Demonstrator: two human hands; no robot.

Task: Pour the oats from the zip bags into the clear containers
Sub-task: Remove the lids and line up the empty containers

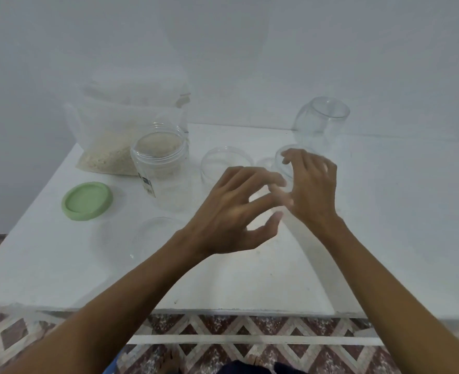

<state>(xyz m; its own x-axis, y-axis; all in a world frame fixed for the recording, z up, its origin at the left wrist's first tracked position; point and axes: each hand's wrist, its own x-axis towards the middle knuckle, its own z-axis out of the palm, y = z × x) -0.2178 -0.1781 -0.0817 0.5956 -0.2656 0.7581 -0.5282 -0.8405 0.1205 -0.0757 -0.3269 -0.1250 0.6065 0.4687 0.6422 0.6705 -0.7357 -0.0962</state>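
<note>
The white table (384, 238) lies bare between its near edge and the hands; both hands hover over its middle, fingers spread, holding nothing. The left hand (231, 211) is right of the oat-filled jar (160, 168); the right hand (312, 184) overlaps a clear container (282, 157); the zip bag (115, 136) stands behind the jar, the green lid (87, 201) left of it.

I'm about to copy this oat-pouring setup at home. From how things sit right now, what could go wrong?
1. The round clear jar stands close to the table's far edge; a nudge might send it off.
2. The tall jar, lid off, stands just beside the left hand; a careless sweep could tip it.
3. The clear lid near the left forearm is hard to see against the white top and could get knocked.
</note>
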